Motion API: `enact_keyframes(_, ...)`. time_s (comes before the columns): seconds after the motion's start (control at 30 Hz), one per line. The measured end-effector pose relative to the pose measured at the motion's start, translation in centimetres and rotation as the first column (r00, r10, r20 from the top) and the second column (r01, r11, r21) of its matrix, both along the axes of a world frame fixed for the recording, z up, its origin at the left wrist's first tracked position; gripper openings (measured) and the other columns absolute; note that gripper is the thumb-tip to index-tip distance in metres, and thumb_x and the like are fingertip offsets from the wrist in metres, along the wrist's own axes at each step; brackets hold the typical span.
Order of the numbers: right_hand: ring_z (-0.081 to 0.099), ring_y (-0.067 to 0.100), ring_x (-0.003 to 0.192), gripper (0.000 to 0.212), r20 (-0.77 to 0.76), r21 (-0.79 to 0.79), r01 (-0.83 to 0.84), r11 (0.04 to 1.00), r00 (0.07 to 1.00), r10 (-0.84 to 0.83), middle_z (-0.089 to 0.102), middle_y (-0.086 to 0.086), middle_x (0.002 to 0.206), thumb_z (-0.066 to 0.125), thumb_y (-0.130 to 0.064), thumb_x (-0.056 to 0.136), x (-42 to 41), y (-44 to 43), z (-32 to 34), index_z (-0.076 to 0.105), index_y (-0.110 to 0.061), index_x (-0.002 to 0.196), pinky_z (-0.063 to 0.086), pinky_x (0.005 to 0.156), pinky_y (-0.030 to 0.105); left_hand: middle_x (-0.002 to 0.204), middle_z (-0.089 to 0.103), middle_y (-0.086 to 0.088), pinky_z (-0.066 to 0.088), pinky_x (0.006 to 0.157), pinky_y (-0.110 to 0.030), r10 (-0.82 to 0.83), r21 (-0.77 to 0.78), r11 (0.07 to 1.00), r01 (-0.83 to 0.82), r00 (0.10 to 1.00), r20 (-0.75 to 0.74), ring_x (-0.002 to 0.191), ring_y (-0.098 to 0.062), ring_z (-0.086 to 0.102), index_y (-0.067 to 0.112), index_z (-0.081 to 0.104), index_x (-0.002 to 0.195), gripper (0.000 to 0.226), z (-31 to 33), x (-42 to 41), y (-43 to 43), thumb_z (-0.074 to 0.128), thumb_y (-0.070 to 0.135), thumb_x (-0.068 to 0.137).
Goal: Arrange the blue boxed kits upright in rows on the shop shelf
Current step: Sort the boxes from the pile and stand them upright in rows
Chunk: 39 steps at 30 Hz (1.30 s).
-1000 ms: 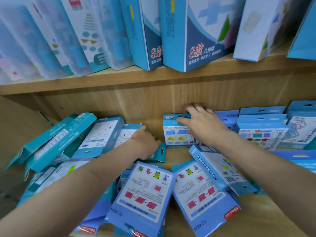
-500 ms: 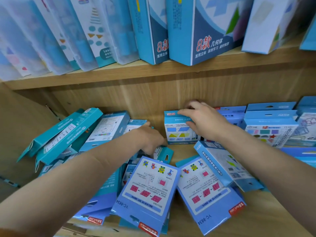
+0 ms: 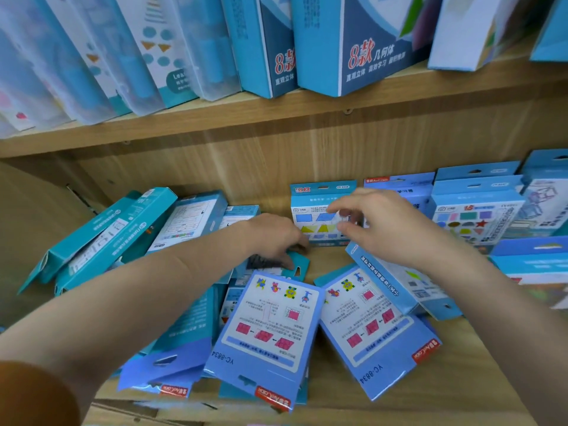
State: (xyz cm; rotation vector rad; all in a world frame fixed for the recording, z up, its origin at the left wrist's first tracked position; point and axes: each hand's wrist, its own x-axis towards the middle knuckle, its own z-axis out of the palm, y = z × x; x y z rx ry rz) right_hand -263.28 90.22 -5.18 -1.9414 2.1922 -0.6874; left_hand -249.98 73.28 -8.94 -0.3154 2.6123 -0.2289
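A small blue boxed kit (image 3: 310, 210) stands upright against the shelf's back wall. My right hand (image 3: 384, 229) hovers just in front of it, fingers apart and holding nothing. My left hand (image 3: 270, 235) reaches in beside it, fingers curled down onto a teal kit (image 3: 299, 264) lying flat. Two blue kits (image 3: 267, 327) (image 3: 375, 333) lie face up at the front of the shelf. Another kit (image 3: 399, 284) lies tilted under my right wrist. To the right, a row of upright kits (image 3: 473, 210) stands against the back.
Several teal boxes (image 3: 101, 238) lean in a slumped pile at the left. The wooden shelf board (image 3: 276, 118) overhead carries large upright boxes (image 3: 353, 41). Bare shelf floor (image 3: 461, 379) shows at the front right.
My right hand has let go of the upright kit's top and drawn back a little, fingers spread. The left hand has stayed on the teal kit. The camera moved closer.
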Motion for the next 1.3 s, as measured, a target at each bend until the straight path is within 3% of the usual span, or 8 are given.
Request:
enact_keyframes(0.17,0.055,0.009,0.1,0.026,0.073,0.183,-0.269,0.946,0.963,0.26,0.063,-0.009,0.107,0.055,-0.039,0.091,4.6,1.7,-0.9,0.058,-0.037,0.117,0.048,0.086,0.036,0.104,0.067,-0.005,0.042,0.064,-0.028,0.137,0.16,0.976,-0.147,0.988,0.071,0.085,-0.023,0.058,0.016,0.062,0.102,0.02,-1.1,-1.8,1.7,0.056,0.03,0.09)
enact_keyframes(0.4,0.021,0.012,0.138,0.054,0.022,0.376,-0.335,0.864,0.935,0.353,0.024,-0.011,0.153,0.049,-0.059,0.089,6.6,2.7,-3.7,0.035,-0.047,0.14,0.031,0.109,0.041,0.094,0.066,0.002,0.041,0.066,-0.026,0.172,0.207,0.968,-0.144,0.977,-0.123,0.085,-0.015,0.055,0.02,0.064,0.088,0.003,-1.4,-2.9,1.1,0.061,0.018,0.087)
enact_keyframes(0.57,0.016,0.013,0.138,0.063,0.021,0.381,-0.322,0.867,0.94,0.34,0.022,-0.008,0.153,0.05,-0.062,0.086,6.8,3.2,-4.1,0.025,-0.048,0.143,0.03,0.109,0.04,0.097,0.059,0.004,0.041,0.07,-0.018,0.145,0.377,0.915,-0.144,0.989,0.027,0.09,-0.012,0.053,0.016,0.063,0.106,0.017,-0.2,-2.7,0.6,0.058,0.01,0.091)
enact_keyframes(0.67,0.02,0.011,0.131,0.071,0.029,0.366,-0.316,0.875,0.944,0.329,0.027,-0.009,0.147,0.053,-0.065,0.082,6.8,3.4,-4.4,0.02,-0.051,0.143,0.035,0.104,0.04,0.099,0.062,0.003,0.043,0.076,-0.026,0.008,0.248,0.968,-0.039,0.992,0.127,0.089,-0.013,0.053,0.015,0.067,0.11,0.023,-0.3,-2.9,1.2,0.06,0.009,0.089)
enact_keyframes(0.87,0.017,0.004,0.124,0.074,0.116,0.264,-0.299,0.917,0.954,0.277,0.03,-0.017,0.134,0.06,-0.064,0.078,6.8,4.3,-4.5,0.02,-0.057,0.14,0.035,0.099,0.034,0.1,0.067,-0.006,0.039,0.075,-0.019,-0.055,0.214,0.973,0.091,0.984,-0.169,0.092,-0.017,0.06,0.007,0.073,0.094,0.027,1.6,-1.6,0.2,0.056,-0.007,0.08)
enact_keyframes(1.03,0.023,0.005,0.124,0.075,0.189,0.239,-0.305,0.922,0.946,0.263,0.031,-0.014,0.13,0.067,-0.057,0.077,7.6,4.6,-4.6,0.024,-0.058,0.138,0.033,0.095,0.027,0.094,0.065,-0.006,0.044,0.086,-0.024,0.073,0.313,0.936,0.161,0.78,-0.621,0.091,-0.019,0.061,0.006,0.073,0.086,0.018,4.8,0.4,-0.9,0.063,-0.007,0.081)
enact_keyframes(1.17,0.027,0.006,0.13,0.066,0.24,0.225,-0.282,0.933,0.944,0.227,0.028,-0.015,0.139,0.066,-0.052,0.081,7.7,4.4,-5.2,0.033,-0.051,0.139,0.031,0.105,0.026,0.091,0.064,0.002,0.05,0.085,-0.026,0.261,0.445,0.885,0.136,0.647,-0.717,0.09,-0.011,0.062,0.013,0.069,0.086,0.02,7.7,1.2,-0.1,0.061,-0.005,0.085)
enact_keyframes(1.3,0.04,0.0,0.12,0.061,0.391,-0.043,-0.049,0.998,0.918,0.062,0.04,-0.016,0.129,0.07,-0.045,0.079,6.8,3.5,-4.6,0.038,-0.044,0.132,0.044,0.098,0.03,0.096,0.061,-0.003,0.054,0.074,-0.02,0.453,0.595,0.776,0.209,0.471,-0.757,0.088,-0.005,0.063,0.019,0.068,0.086,0.027,8.9,3.6,1.3,0.059,-0.006,0.087)
